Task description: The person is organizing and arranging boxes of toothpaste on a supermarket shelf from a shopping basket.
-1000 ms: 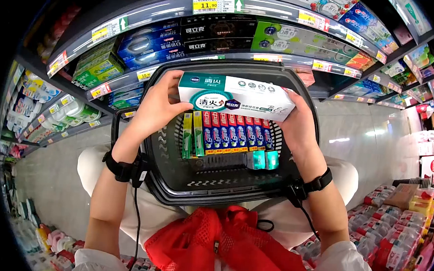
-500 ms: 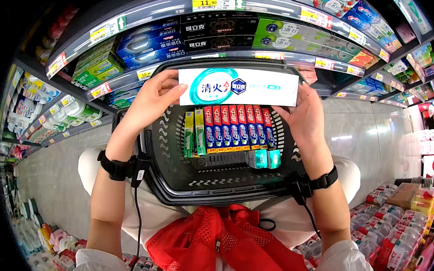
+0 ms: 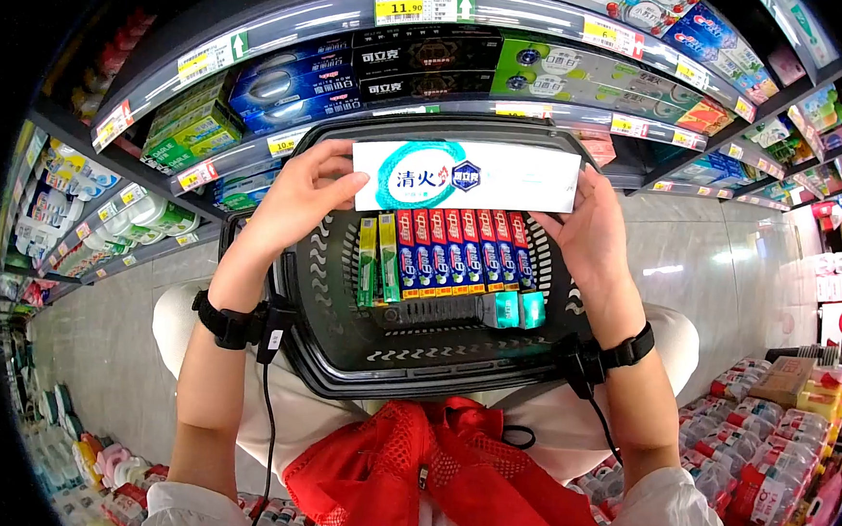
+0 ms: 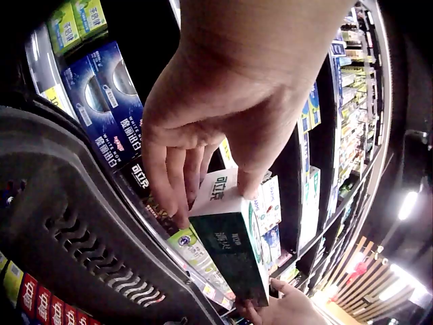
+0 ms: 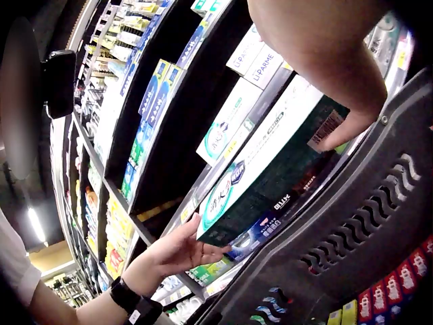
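Both hands hold up a long white and dark green toothpaste box (image 3: 465, 181), one at each end, over the far side of a black shopping basket (image 3: 328, 368). My left hand (image 3: 311, 197) pinches the left end, thumb in front and fingers behind; the left wrist view shows thumb and fingers about the box's white end (image 4: 218, 188). My right hand (image 3: 592, 227) grips the right end, with the thumb low at the corner. The box's broad printed face is turned up to the head camera. Inside the basket, several red and blue toothpaste boxes (image 3: 455, 255) lie side by side.
Two green and yellow boxes (image 3: 376, 260) and two teal-ended boxes (image 3: 519, 310) also lie in the basket. Beyond it stand store shelves with black boxes (image 3: 424, 56), blue boxes (image 3: 292, 86) and price tags (image 3: 414, 7). Packed bottles (image 3: 757, 443) stand on the floor at right.
The toothpaste box has turned in both hands: its green side no longer shows in the head view and the white face has come up. Over the last half second it shifted slightly.
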`<state>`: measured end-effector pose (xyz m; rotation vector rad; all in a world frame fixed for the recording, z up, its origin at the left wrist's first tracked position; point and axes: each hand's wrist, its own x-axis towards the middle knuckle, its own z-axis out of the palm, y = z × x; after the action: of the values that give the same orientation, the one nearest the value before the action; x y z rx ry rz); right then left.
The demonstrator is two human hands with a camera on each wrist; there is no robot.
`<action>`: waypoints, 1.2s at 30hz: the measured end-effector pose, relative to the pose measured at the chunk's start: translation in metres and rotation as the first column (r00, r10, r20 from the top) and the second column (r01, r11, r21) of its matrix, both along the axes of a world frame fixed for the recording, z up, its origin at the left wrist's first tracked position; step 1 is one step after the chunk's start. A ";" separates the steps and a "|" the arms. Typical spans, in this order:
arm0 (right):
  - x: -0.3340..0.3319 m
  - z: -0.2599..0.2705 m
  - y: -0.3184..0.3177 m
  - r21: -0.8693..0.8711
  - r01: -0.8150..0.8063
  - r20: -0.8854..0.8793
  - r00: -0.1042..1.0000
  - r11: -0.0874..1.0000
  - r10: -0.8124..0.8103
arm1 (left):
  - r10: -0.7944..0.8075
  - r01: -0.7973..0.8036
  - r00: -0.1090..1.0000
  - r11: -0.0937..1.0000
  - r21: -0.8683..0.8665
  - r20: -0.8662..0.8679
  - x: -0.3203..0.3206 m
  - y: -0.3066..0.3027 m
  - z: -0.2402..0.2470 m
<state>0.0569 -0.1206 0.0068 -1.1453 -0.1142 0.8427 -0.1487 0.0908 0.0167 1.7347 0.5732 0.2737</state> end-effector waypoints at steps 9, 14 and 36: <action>0.000 0.001 0.000 0.161 0.053 0.039 0.997 0.985 -0.060 | -0.061 0.058 0.988 0.998 0.023 0.142 0.002 -0.005 0.000; 0.001 0.004 0.000 0.250 0.122 0.014 0.992 0.961 -0.129 | -0.050 0.043 0.985 0.998 0.046 0.166 0.003 -0.009 0.001; 0.005 0.001 -0.001 0.080 0.010 0.063 0.998 0.997 -0.015 | 0.049 -0.050 0.999 0.997 -0.065 -0.010 0.001 -0.007 0.004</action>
<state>0.0616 -0.1214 0.0075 -1.0967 -0.1916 0.7844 -0.1477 0.0840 0.0205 1.6608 0.6257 0.2795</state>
